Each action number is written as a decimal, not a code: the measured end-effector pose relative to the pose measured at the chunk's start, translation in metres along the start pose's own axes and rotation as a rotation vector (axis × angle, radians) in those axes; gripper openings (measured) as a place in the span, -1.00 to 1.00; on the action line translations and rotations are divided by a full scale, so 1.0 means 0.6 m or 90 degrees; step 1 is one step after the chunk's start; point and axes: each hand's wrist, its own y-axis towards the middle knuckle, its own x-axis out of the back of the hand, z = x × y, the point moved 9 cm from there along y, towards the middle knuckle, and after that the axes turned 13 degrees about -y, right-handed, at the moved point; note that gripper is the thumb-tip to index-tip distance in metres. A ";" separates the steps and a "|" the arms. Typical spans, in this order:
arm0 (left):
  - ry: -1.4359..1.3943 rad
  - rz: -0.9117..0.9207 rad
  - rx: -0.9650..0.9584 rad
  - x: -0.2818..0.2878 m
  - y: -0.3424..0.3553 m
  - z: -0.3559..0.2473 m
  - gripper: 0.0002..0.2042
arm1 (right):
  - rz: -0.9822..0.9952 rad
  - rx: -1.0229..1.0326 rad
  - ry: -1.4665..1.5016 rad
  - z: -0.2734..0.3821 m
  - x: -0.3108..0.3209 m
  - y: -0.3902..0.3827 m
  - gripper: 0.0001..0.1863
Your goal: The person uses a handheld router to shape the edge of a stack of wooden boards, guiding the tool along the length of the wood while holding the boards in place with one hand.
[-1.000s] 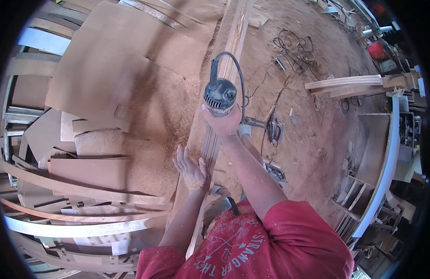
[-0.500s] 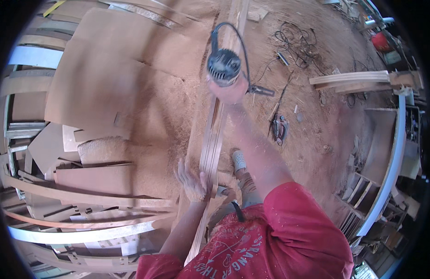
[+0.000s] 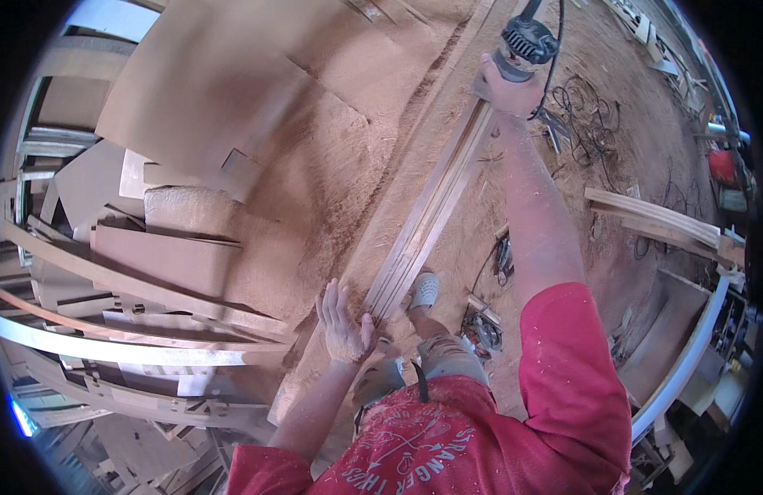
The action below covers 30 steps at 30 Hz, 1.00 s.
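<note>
A black handheld router [image 3: 530, 41] with a cord is gripped in my right hand [image 3: 512, 91], arm stretched far ahead. It rests at the far visible part of a long wooden strip [image 3: 435, 210] with grooves along its length. The bit and the cut are hidden under the tool and hand. My left hand [image 3: 346, 328] is at the strip's near part, fingers stretched out and dusty, the thumb by the strip's left edge; I cannot tell how firmly it presses. The strip lies along a wider dusty board [image 3: 371, 241].
Sheets of board [image 3: 200, 91] covered in sawdust spread out on the left, with long wooden strips [image 3: 142, 285] below them. On the floor at right are another power tool [image 3: 484, 332], tangled cables [image 3: 592, 120] and curved wooden pieces [image 3: 654, 212]. My foot [image 3: 426, 290] stands beside the strip.
My right hand and the router have moved farther away along the strip, and to the right in the picture. The view has turned, so the strip slants more. My left hand stays near the close part.
</note>
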 end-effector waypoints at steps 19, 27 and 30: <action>-0.064 -0.018 -0.024 0.000 0.004 -0.017 -0.30 | 0.108 -0.200 0.047 0.130 0.177 -0.428 -0.52; -0.192 -0.101 -0.121 0.061 -0.067 0.026 -0.35 | 0.146 -0.242 0.023 0.230 0.257 -0.614 -0.36; -0.193 -0.029 -0.124 0.089 -0.189 0.063 -0.31 | 0.140 -0.240 0.029 0.204 0.276 -0.670 -0.34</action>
